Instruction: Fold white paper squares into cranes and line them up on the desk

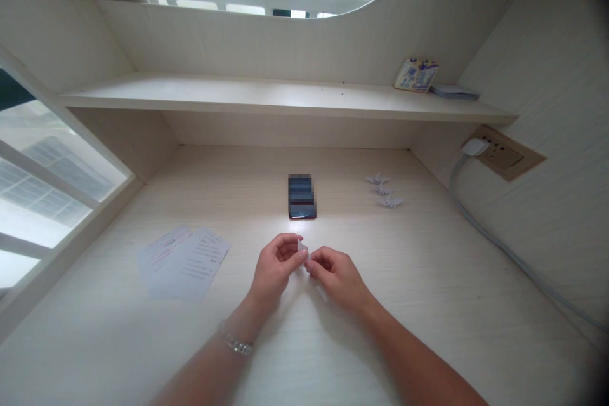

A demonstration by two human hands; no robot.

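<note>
A small piece of folded white paper (301,245) is held up between my two hands, just above the desk. My left hand (280,261) pinches it between thumb and fingers. From the other side, my right hand (337,271) grips its lower right part with thumb and forefinger. Much of the paper is hidden behind my fingertips, so its exact shape does not show. Beyond my hands lies a phone (301,196) with a pixelated screen. Three folded paper cranes (390,202) sit in a short column to the right of the phone.
Written paper sheets (190,263) overlap on the desk at left. A shelf (266,92) spans the back, carrying a small printed packet (416,75) and a flat grey stack (454,92). At right, a white plug (474,147) with a grey cable (504,250) sits in a wall socket (507,153).
</note>
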